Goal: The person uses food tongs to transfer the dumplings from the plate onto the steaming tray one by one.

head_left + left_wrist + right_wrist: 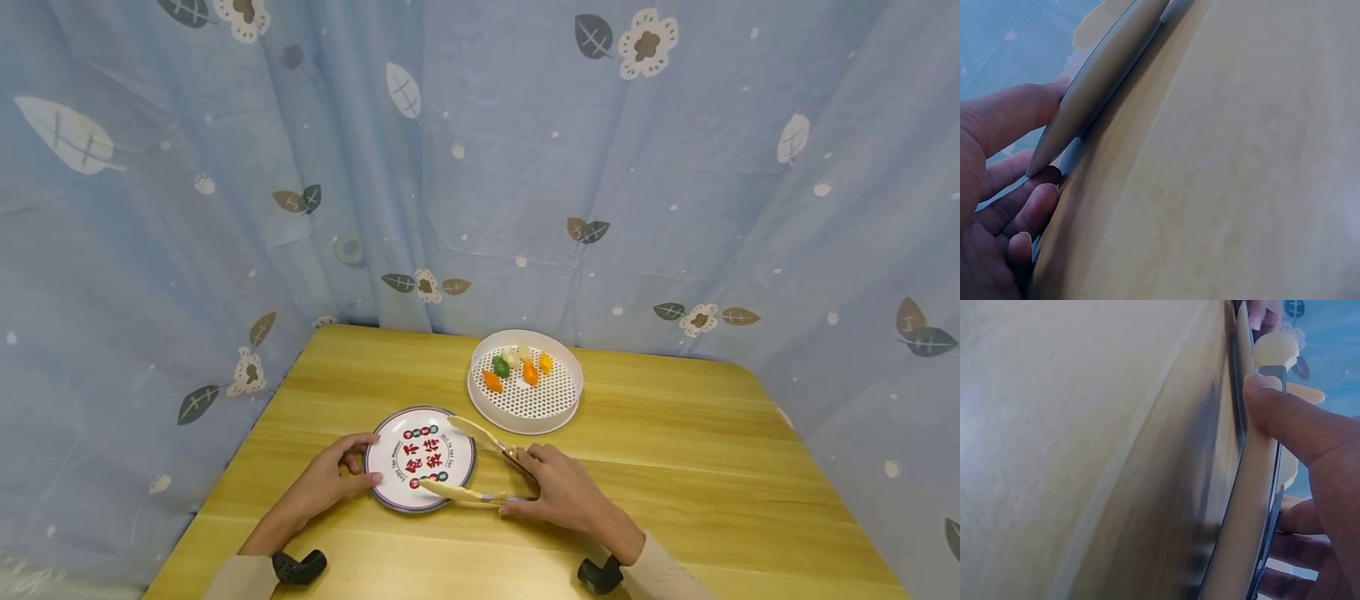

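Note:
My left hand [330,475] grips the left rim of a round white plate [386,458] with red Chinese characters and a blue edge. In the left wrist view the plate's edge [1094,81] lies between thumb and fingers. Over on the right side, my right hand [562,487] holds food tongs [474,430] with cream-coloured ends and metal handles. The tongs' arms are spread apart, both tips overlapping the plate in the head view, with nothing between them. In the right wrist view my thumb presses one arm of the tongs [1241,519], fingers behind the other.
Behind the plate stands a round white tray [525,422] with a perforated base. Several small vegetable-shaped pieces lie in it, among them an orange one [492,382], a green one [501,367] and a yellow one [546,362]. A patterned blue curtain [510,192] borders the wooden table [675,450].

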The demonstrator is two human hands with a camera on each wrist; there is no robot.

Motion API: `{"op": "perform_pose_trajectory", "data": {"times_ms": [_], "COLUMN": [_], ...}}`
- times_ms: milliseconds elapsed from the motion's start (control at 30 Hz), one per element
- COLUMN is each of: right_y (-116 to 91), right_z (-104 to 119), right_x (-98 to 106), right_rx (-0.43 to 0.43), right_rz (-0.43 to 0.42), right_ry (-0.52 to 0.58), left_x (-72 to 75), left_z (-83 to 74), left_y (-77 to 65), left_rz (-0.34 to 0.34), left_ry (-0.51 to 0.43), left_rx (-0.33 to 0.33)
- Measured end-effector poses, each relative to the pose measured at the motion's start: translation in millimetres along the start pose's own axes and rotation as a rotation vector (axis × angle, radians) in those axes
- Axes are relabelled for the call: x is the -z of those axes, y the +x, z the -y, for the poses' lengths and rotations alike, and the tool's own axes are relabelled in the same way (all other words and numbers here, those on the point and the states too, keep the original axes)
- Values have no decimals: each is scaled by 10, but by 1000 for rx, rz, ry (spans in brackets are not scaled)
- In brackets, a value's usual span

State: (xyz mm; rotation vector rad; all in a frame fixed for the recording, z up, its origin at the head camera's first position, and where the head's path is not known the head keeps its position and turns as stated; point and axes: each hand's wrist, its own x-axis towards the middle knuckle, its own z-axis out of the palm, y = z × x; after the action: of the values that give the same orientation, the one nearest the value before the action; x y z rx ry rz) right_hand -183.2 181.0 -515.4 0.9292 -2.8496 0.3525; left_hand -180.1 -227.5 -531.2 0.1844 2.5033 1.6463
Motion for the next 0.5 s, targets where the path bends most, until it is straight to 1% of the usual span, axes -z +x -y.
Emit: {"op": "perform_pose_trajectory", "data": {"times_ms": [100, 200, 267, 300, 367, 433, 500], "right_y": [-12, -15, -25, -36, -67, -113, -168], "right_z": [7, -1, -28, -52, -117, -204, -307], "right_x": [-6, 33, 91, 126, 214, 317, 437], "right_rx": [-7, -21, -30, -34, -56, -84, -128], "right_rz": [9, 46, 70, 78, 75, 33, -26], "right_ry": [2, 56, 106, 137, 189, 216, 210], "left_x": [0, 16, 42, 64, 121, 198, 292], "left_z": [12, -8, -31, -50, -90, -141, -211], "left_y": [-1, -12, -23, -29, -37, -47, -56], "left_rz": [5, 8, 5, 3, -7, -16, -37], "left_ry": [-1, -1, 21, 42, 106, 186, 282], "left_rx": [2, 1, -5, -7, -33, -76, -138]}}
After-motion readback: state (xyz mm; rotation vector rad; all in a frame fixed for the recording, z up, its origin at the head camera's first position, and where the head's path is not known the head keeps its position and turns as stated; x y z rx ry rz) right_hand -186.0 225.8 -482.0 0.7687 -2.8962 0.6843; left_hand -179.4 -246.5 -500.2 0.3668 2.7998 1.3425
